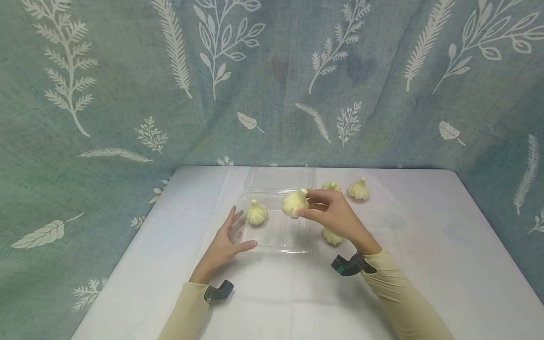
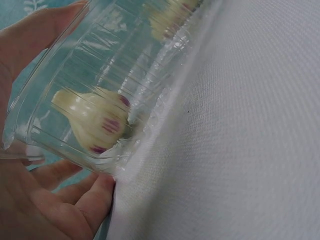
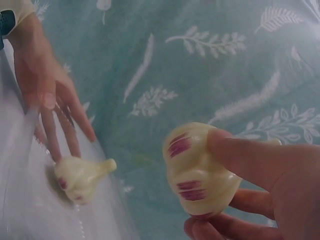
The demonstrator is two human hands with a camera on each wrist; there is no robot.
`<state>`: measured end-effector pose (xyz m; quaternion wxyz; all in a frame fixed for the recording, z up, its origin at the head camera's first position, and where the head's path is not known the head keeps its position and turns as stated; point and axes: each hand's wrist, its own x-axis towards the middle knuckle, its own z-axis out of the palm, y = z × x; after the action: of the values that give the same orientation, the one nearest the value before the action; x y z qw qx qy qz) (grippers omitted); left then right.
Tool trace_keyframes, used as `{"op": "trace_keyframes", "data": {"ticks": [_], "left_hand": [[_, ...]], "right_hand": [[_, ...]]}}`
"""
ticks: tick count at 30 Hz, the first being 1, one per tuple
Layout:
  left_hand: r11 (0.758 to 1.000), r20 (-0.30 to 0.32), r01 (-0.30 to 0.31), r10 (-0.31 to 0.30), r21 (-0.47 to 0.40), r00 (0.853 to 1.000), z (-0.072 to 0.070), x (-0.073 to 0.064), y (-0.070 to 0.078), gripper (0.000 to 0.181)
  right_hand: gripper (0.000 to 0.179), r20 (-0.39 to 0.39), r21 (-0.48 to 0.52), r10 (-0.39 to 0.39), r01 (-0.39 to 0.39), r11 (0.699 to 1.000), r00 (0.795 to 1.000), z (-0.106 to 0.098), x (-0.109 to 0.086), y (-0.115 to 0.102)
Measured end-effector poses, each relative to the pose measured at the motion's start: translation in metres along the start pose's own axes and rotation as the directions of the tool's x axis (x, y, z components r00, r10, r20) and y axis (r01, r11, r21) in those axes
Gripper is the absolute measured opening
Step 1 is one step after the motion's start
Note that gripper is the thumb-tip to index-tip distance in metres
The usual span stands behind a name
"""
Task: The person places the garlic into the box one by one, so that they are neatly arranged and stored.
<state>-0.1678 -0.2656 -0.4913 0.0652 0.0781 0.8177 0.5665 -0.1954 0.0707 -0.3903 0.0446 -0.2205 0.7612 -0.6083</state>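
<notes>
My right hand (image 1: 333, 215) pinches a garlic bulb (image 1: 294, 204) between thumb and fingers, above a clear plastic clamshell container (image 1: 280, 246). In the right wrist view, this garlic shows purple streaks on its pale skin. Another garlic bulb (image 1: 257, 214) sits upright inside the container's left part. At the container's left front corner, my left hand (image 1: 223, 245) rests with fingers spread along the side and thumb at the front edge. The left wrist view shows the container wall (image 2: 50, 115) between thumb and fingers, with the inner garlic (image 2: 100, 120) seen through it.
Right of the container lie several more garlic bulbs: one (image 1: 359, 189) at the back, one (image 1: 331, 186) beside it partly behind my right hand, one (image 1: 333, 237) below that hand. The container's lid (image 1: 278, 178) lies opened toward the back. A leaf-patterned cloth (image 1: 272, 85) hangs behind the white table (image 1: 425, 264).
</notes>
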Motion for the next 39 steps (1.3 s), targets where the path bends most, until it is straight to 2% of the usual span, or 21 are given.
{"op": "trace_keyframes", "data": {"ticks": [22, 33, 39], "left_hand": [[1.000, -0.010, 0.023, -0.023, 0.013, 1.000, 0.000, 0.002, -0.002, 0.126], [0.999, -0.024, 0.037, -0.036, 0.034, 0.999, 0.000, 0.001, -0.002, 0.128], [0.999, -0.010, 0.030, -0.030, 0.015, 0.999, 0.000, 0.000, 0.000, 0.127]], "right_hand": [[0.056, -0.008, 0.017, 0.062, -0.062, 0.998, 0.998, 0.040, 0.015, 0.006], [0.050, 0.018, -0.025, 0.038, -0.037, 0.999, 0.999, 0.056, 0.023, 0.014], [0.049, 0.023, -0.018, 0.056, -0.055, 0.998, 0.998, 0.065, 0.025, 0.017]]}}
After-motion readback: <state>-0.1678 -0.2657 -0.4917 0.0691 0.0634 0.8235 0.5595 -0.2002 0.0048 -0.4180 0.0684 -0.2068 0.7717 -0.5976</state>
